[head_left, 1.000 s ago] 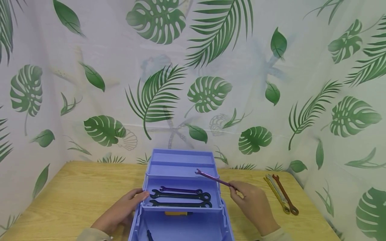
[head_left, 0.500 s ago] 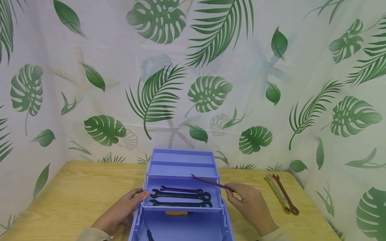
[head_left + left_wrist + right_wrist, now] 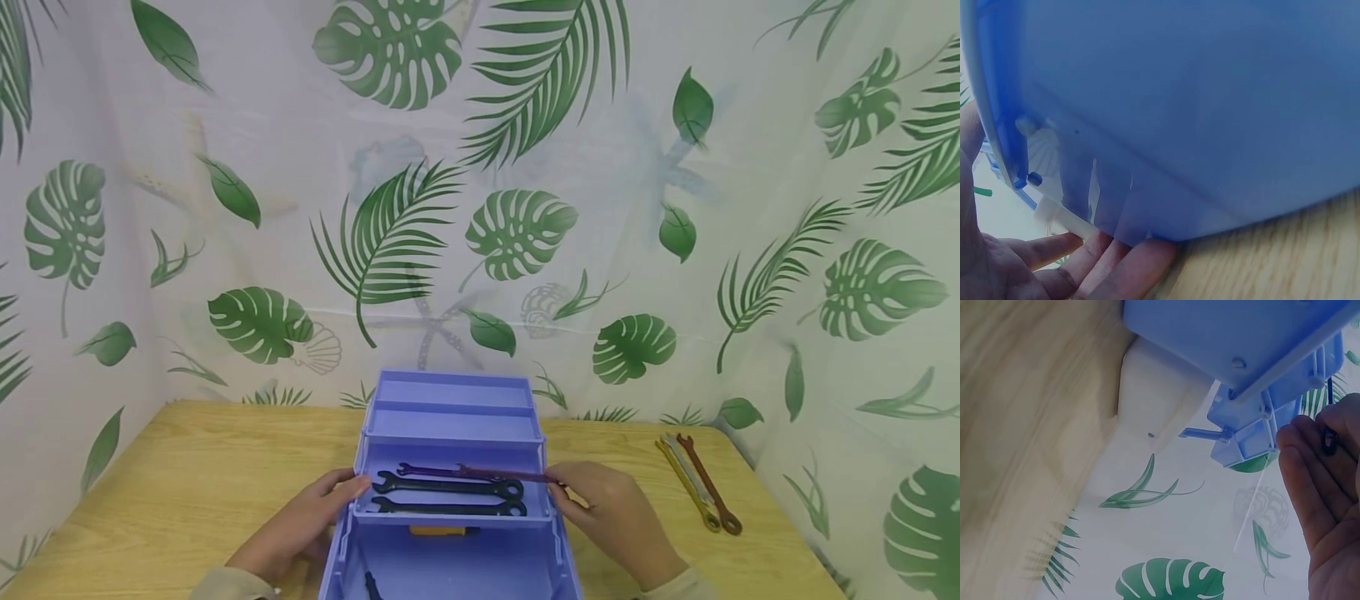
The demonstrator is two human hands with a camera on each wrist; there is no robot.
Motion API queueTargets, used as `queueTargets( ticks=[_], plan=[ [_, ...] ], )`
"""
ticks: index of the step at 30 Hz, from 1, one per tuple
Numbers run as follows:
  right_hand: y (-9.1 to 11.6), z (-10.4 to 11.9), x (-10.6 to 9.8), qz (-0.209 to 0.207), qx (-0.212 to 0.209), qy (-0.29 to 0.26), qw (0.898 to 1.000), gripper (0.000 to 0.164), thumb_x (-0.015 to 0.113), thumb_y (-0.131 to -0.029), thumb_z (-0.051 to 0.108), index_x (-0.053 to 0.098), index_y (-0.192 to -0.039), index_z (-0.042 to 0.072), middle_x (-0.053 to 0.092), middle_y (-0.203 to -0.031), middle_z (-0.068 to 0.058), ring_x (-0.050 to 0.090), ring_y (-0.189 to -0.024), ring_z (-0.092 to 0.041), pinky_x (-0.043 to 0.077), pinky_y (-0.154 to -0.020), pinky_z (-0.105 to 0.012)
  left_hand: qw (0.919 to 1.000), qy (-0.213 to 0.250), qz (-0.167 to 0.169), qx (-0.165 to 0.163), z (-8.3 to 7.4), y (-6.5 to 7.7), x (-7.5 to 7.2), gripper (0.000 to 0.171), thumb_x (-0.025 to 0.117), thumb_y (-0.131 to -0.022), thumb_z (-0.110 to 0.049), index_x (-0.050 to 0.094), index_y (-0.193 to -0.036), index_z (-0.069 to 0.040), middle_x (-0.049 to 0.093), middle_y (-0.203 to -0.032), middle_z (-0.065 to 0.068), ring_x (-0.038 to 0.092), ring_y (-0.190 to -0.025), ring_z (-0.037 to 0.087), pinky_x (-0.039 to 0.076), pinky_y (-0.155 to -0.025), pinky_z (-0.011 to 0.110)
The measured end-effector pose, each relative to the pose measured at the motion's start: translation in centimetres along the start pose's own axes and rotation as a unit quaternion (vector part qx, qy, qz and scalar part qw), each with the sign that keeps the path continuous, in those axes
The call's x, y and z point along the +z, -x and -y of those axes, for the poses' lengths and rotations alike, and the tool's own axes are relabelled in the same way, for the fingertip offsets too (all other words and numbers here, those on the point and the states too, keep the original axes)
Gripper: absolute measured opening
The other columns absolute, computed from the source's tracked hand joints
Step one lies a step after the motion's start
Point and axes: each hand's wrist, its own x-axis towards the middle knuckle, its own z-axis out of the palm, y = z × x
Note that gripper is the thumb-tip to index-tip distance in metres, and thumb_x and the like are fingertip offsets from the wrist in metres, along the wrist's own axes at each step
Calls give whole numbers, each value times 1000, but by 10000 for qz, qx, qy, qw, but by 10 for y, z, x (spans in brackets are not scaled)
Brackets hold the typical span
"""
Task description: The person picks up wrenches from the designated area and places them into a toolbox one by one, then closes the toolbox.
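Your right hand [image 3: 611,512] pinches one end of the wrench [image 3: 506,473], a reddish-purple one that lies over the right half of the tray [image 3: 457,454], with the gripped end at the right rim; you can't tell from here whether its far tip touches anything. Let go like this and it could catch on that rim, seesaw and drop onto the table [image 3: 225,467]. Its far part overlaps the purple wrench [image 3: 426,471], so it may end up stacked there and slip against the black wrenches [image 3: 450,485] in front. Your fingertips are right beside the rim, so lowering straight down might squeeze them between metal and plastic. Your left hand [image 3: 300,521] is partly curled, thumb at the tray's left edge, fingers against the wall of the box [image 3: 457,567], bracing it with a wide grip. The tray stands raised on struts [image 3: 1265,406]; should that left hand ease off, or your right press hard on the rim, it may tilt and send the wrenches sliding.
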Motion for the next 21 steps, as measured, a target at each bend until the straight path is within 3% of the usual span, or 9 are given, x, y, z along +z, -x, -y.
queueTargets(
  ticks=[4,8,12,15,18,21],
  plan=[
    [-1,3,3,72,6,-149,9999,10,75,-90,11,78,-100,11,79,-94,1,75,-83,-13,62,-69,-25,9999,67,74,-54,1,1,-1,85,58,-97,-65,41,-154,-4,69,-124,19,70,-102,35,63,-74,51],
    [-3,7,9,76,-131,-203,9997,12,66,-98,16,78,-98,11,78,-92,1,75,-81,-12,62,-69,-25,9998,133,109,-27,2,2,-2,84,58,-98,-62,40,-154,-2,70,-123,19,71,-103,34,63,-74,51],
    [-7,12,12,20,-323,-140,9994,9,69,-95,13,77,-98,12,78,-90,2,74,-78,-11,62,-68,-24,9998,99,140,-35,4,1,-2,84,57,-98,-62,40,-154,-1,69,-123,20,71,-102,35,63,-73,52],
    [-14,17,9,96,-390,-44,9992,11,77,-86,9,77,-97,13,77,-88,4,72,-75,-7,59,-65,-20,9999,58,130,-73,3,0,-1,86,57,-98,-63,40,-154,-2,69,-124,20,71,-102,35,63,-73,52],
    [-21,22,8,276,-428,23,9987,21,83,-78,6,77,-96,14,75,-86,7,69,-73,-4,57,-63,-18,9999,25,105,-47,2,0,1,86,58,-97,-63,40,-154,-2,68,-126,21,70,-105,37,63,-75,53],
    [-27,26,9,540,-422,136,9976,19,84,-78,6,77,-94,15,75,-85,7,68,-73,-3,57,-63,-19,10000,-9,74,-2,1,-1,2,85,59,-97,-63,41,-154,-2,68,-128,21,69,-109,39,62,-78,55]
  ],
)
